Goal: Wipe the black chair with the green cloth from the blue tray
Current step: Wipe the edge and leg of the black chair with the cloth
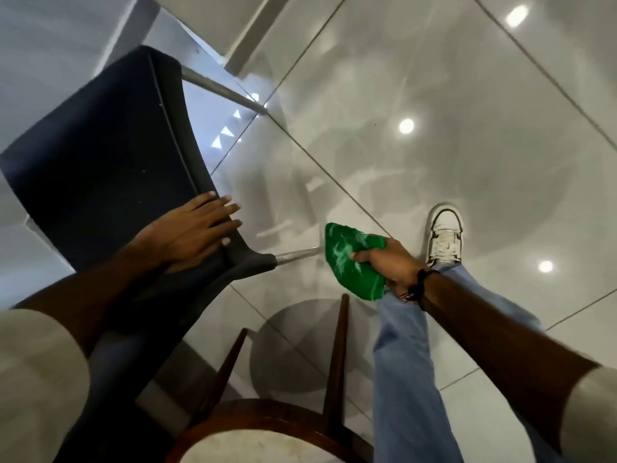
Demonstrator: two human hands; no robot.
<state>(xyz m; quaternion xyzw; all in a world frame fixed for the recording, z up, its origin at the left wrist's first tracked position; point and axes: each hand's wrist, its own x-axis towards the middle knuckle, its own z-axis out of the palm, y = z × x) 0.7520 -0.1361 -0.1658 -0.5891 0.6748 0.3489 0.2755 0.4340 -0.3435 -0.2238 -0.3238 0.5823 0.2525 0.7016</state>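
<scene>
At the left of the view the black chair [96, 168] stood tilted over the glossy tiled floor [434, 95], its metal legs [220, 90] angled out to the right. Your left hand [193, 230] lay flat and open on the chair's near edge, fingers spread and pressed against the dark upholstery, gripping nothing. Below, at the bottom of the view, a round wooden stool [267, 426] with a pale seat showed its dark splayed legs. Further right, your right hand [389, 265] was closed around the green cloth [354, 260], which hung bunched in the air, apart from the chair and just beyond the tip of one chair leg. A dark band circled that wrist. Your jeans leg [410, 362] and white sneaker [445, 235] stood on the floor beyond it.
</scene>
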